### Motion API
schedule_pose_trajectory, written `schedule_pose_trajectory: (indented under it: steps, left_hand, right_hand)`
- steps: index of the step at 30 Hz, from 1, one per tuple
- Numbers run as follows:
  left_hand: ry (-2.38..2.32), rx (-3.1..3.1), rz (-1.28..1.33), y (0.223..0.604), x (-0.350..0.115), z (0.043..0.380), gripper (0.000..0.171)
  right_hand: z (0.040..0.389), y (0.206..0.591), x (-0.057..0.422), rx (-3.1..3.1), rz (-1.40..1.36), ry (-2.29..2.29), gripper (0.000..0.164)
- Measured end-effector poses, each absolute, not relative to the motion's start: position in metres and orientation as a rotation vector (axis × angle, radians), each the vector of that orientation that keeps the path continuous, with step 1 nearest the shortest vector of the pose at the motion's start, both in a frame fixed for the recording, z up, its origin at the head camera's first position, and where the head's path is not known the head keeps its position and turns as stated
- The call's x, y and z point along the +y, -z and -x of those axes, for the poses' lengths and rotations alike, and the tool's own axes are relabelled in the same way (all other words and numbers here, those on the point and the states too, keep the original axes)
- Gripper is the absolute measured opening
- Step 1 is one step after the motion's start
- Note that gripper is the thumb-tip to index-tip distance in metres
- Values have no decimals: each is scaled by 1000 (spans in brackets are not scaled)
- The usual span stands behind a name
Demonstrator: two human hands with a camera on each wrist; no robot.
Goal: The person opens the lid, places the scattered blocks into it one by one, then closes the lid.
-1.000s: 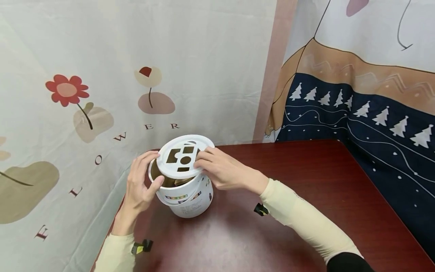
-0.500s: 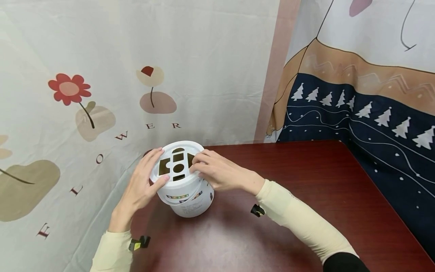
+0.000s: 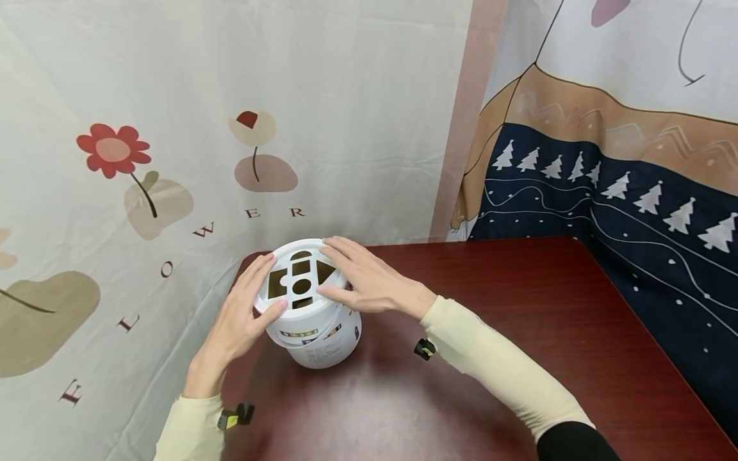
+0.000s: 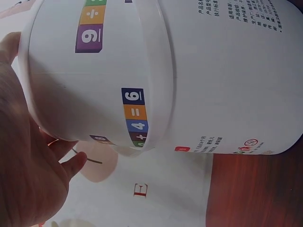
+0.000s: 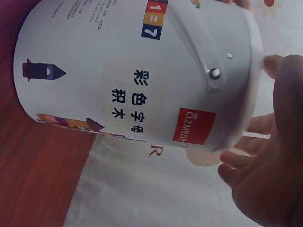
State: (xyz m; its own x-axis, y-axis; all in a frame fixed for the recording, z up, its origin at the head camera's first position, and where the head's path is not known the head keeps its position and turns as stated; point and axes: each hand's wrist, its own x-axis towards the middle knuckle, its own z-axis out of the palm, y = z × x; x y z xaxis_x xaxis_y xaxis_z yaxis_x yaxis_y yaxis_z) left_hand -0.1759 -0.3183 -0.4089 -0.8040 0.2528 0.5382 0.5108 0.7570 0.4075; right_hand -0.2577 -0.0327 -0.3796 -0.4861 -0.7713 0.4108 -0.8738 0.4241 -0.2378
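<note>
A white plastic bucket (image 3: 328, 349) with printed colour blocks stands upright on the table. Its round white lid (image 3: 313, 282) has several cut-out shapes and lies level over the top. My left hand (image 3: 236, 320) rests at the lid's left edge, thumb on top and fingers along the far rim. On the opposite side, my right hand (image 3: 371, 278) touches the lid with extended fingers. In the left wrist view, the bucket's handle (image 4: 163, 71) hangs against the side. The right wrist view shows the bucket's label (image 5: 135, 101) and red logo (image 5: 194, 126). The bucket's inside is hidden.
The dark red table (image 3: 490, 301) extends to the right and front of the bucket. A pale printed curtain (image 3: 357, 115) stands close behind and left. A navy curtain with white trees (image 3: 536, 192) borders the right side.
The lid was tilted with a gap at the front left; it has come down level over the bucket. My right fingers have straightened out from the grip on its edge.
</note>
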Motion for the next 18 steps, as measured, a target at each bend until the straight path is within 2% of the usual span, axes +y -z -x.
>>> schedule_pose_trajectory:
  steps: [3, 6, 18]
  left_hand:
    - [786, -2484, 590, 411, -318, 176, 78]
    - [804, -2461, 607, 414, -318, 177, 80]
    - [879, -2400, 615, 418, -317, 180, 84]
  right_hand:
    - [260, 382, -36, -2607, -1399, -619, 91]
    - [262, 385, -38, -2677, -1388, -629, 98]
    - [269, 395, -40, -2653, -1409, -627, 103]
